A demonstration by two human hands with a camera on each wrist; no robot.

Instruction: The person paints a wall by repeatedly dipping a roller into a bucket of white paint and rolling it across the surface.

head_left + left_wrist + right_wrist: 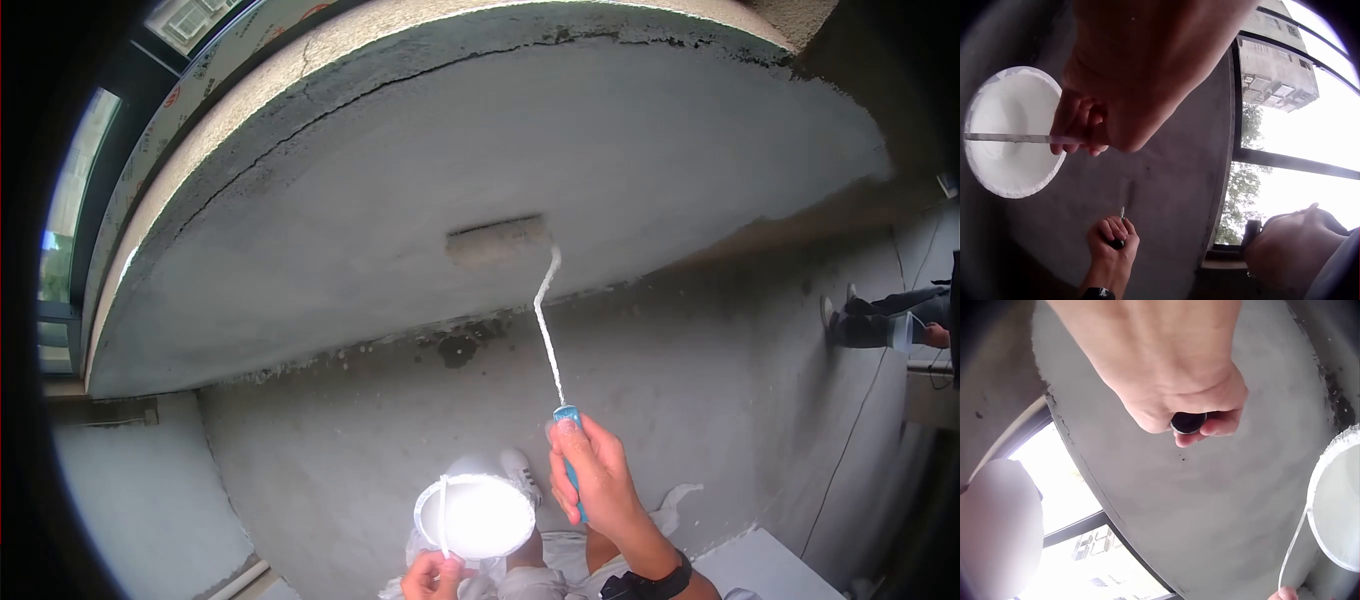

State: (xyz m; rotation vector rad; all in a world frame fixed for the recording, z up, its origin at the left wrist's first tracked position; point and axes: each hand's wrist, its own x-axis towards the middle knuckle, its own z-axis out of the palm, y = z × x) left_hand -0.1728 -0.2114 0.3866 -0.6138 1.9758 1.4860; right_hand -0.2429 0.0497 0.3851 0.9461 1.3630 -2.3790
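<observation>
centrally, before me, a paint roller (497, 240) lies against the grey wall (650, 150), its blue handle (567, 412) clasped by the right grip (598, 478); below, the left grip (432, 578) pinches the strap (443, 510) of a white bucket (419, 517). far right, a second person (872, 328) stands.

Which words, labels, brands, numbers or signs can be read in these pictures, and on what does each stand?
No text is readable.
Strip along the window frame: red and dark print, too small to read.
Dark wristband: pale marks, too blurred to read.
Bucket and roller: no lettering visible.
</observation>
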